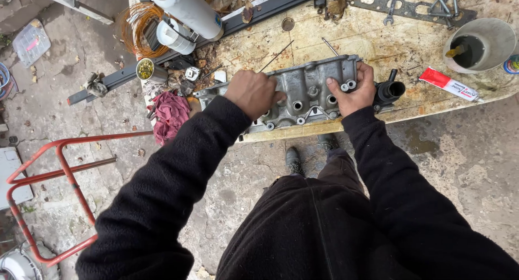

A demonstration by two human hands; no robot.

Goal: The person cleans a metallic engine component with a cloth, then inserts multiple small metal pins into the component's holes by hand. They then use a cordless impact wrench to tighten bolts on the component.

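**Both hands on a grey engine casting at the bench edge**

A grey cast-metal engine part [305, 93], full of round ports, lies along the near edge of a stained, cream-coloured worktable [378, 37]. The left hand [253, 92] rests on its left half, fingers curled down over the casting and bunched together; whether they pinch anything small I cannot tell. The right hand [352, 91] clamps the right end, thumb on top, fingers wrapped over the far rim. Just beside that hand a black pipe stub [390, 90] juts out. A red rag [170, 115] hangs off the table's left corner. Farther back sit a red-and-white tube [448, 84], a grey tub [480, 43] and a flat gasket [403, 8]. A red metal frame [54, 177] stands on the concrete floor.
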